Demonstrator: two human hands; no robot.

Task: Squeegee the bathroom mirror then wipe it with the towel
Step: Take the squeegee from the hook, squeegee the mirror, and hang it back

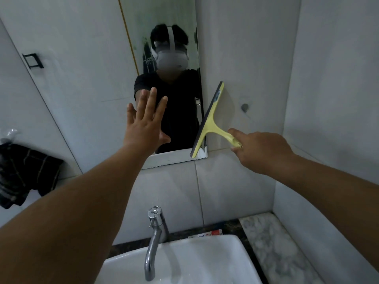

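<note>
**Squeegee at the mirror's right edge, left palm spread in front of the glass**

White tiled walls close in a small bathroom corner, with a narrow mirror [164, 58] fixed above a white sink [184, 261] and a chrome tap [154, 238]. A marble-patterned ledge [272, 244] runs along the right side of the sink, and a small printed packet [207, 234] lies behind the basin. A black bracket [33, 60] sticks out of the left wall.

The right hand [260, 150] is clamped around the end of the handle of a yellow squeegee [209, 121]. Its dark rubber blade stands nearly upright, tilted a little to the right at the top, and runs along the mirror's right edge; the lower end reaches the bottom right corner of the glass, while the upper end lies over the wall tile just beside the mirror. Whether the blade is pressed against the surface cannot be told.

The left hand [146, 121] is raised with fingers spread apart and palm toward the lower middle of the mirror, holding nothing. Whether it touches the glass is unclear. The two hands are well apart.

A dark checked towel [26, 173] hangs crumpled at the left wall, well away from both hands, with a bit of clear plastic [9, 134] above it.
</note>
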